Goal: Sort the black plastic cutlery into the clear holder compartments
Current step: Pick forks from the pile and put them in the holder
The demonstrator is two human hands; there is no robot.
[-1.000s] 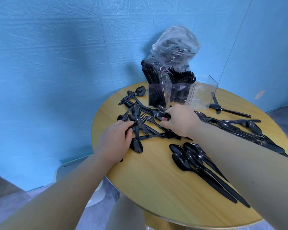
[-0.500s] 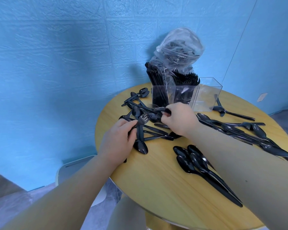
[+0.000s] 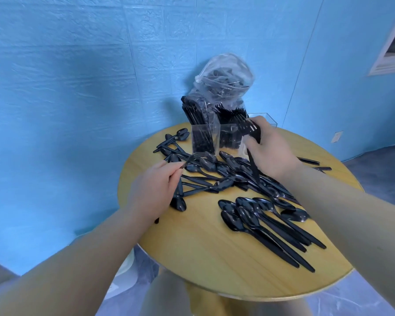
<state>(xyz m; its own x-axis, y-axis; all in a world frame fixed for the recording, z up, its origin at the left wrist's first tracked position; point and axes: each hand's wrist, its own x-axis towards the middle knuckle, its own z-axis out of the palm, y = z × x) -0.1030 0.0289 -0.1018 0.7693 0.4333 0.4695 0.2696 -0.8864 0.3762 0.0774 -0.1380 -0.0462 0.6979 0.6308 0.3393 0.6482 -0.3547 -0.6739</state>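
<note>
A clear holder (image 3: 204, 137) stands at the far side of the round wooden table (image 3: 214, 258), its left and middle compartments packed with black cutlery. My right hand (image 3: 269, 153) grips a bunch of black forks (image 3: 249, 131), tines up, right in front of the holder's right side. My left hand (image 3: 155, 188) pinches the handle of a single black fork (image 3: 195, 156), lifted a little above the loose pile (image 3: 217, 176). A row of black spoons (image 3: 255, 217) lies near the table's front right.
A clear plastic bag (image 3: 225, 80) with more black cutlery leans behind the holder against the blue wall. Further spoons (image 3: 176, 139) lie left of the holder, and some pieces (image 3: 310, 161) lie beyond my right wrist. The table edge is close to my forearms.
My right hand has risen from the pile with the forks and moved back to the holder. My left hand has picked one fork up off the pile.
</note>
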